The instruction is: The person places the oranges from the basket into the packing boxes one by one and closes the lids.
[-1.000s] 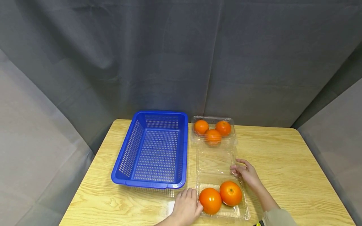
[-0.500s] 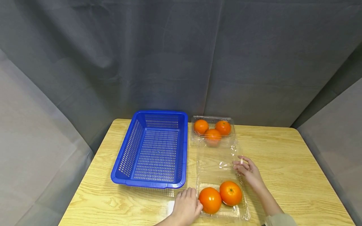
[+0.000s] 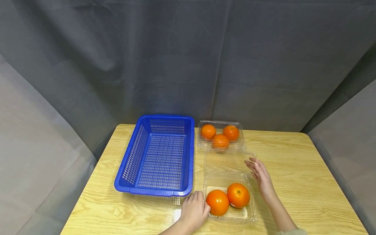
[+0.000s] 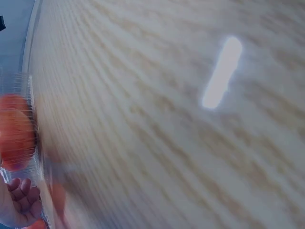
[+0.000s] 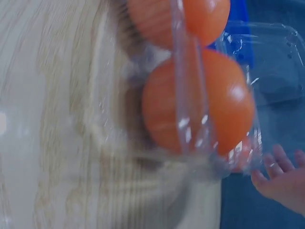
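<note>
On the wooden table is a clear plastic clamshell container [image 3: 241,215] with two oranges inside, a left orange [image 3: 217,202] and a right orange [image 3: 238,195]. Its transparent lid [image 3: 224,163] is swung back and raised at an angle on the far side. My left hand [image 3: 194,210] grips the container's left edge, thumb against the rim beside the left orange. At the lid's right edge is my right hand [image 3: 262,178], fingers extended against the plastic. From the right wrist view, the right hand [image 5: 283,176] appears with spread fingertips right at the clear plastic.
Behind the lid, close to the curtain, sits a second clear container [image 3: 221,123] holding three oranges. A blue perforated basket [image 3: 191,163] stands to the left, its near right corner close to my left hand. Grey curtains [image 3: 176,65] enclose the table [image 3: 293,169].
My right hand has moved up and slightly right, and the lid has risen with it. The open container with its two oranges has shifted slightly away. My left hand keeps its hold.
</note>
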{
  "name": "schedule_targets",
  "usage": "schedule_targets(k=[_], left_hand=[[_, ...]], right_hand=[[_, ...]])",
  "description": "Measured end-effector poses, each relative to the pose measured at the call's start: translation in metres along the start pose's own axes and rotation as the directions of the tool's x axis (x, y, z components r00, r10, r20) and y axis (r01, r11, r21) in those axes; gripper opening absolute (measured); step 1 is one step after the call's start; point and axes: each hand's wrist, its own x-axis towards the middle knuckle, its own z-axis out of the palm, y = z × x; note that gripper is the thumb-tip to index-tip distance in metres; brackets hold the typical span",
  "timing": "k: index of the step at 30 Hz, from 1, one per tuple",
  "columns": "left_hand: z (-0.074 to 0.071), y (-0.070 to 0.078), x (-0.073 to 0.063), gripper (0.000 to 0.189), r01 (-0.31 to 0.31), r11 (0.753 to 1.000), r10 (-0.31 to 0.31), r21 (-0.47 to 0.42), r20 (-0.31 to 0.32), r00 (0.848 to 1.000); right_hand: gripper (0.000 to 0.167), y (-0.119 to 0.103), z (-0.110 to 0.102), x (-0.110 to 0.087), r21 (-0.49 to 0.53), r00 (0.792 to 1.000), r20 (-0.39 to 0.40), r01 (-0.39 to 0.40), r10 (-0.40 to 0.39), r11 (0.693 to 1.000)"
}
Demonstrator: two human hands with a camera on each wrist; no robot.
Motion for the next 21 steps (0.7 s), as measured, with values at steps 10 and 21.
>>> schedule_targets(k=[10, 21], left_hand=[[0.002, -0.001, 0.001, 0.019, -0.004, 1.000, 0.003, -0.007, -0.018, 1.000], [-0.004, -0.001, 0.002, 0.016, 0.037, 0.988, -0.029, -0.147, 0.053, 0.998]], right_hand=[[0.029, -0.017, 0.017, -0.021, 0.103, 0.979, -0.198, 0.074, -0.053, 0.992], [0.034, -0.007, 0.038, -0.061, 0.065, 0.936, -0.341, -0.067, 0.086, 0.996]])
